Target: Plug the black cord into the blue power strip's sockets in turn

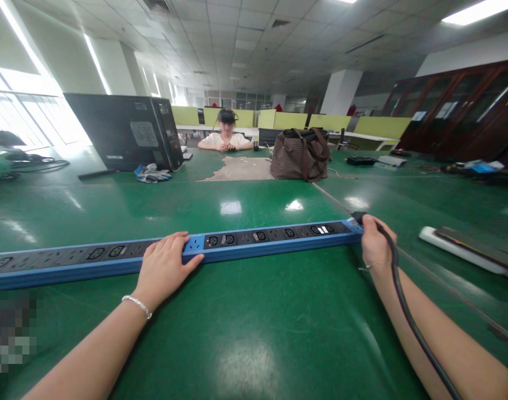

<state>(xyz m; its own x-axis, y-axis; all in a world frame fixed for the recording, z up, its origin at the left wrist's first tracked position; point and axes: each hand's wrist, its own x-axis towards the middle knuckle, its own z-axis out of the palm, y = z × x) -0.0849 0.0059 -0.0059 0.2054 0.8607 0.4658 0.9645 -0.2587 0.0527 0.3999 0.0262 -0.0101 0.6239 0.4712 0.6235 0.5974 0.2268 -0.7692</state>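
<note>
Power strip (274,246), one, under spread left hand (164,263); one black cable (399,288) in pinching right hand (374,240)

Long blue power strip (274,242), black sockets (260,236) upward, flat under the left fingers (174,241), black cable (399,291) running from the right fingers (368,228)

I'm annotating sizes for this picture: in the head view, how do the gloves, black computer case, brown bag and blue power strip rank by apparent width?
1. blue power strip, running out of frame
2. black computer case
3. brown bag
4. gloves
</note>
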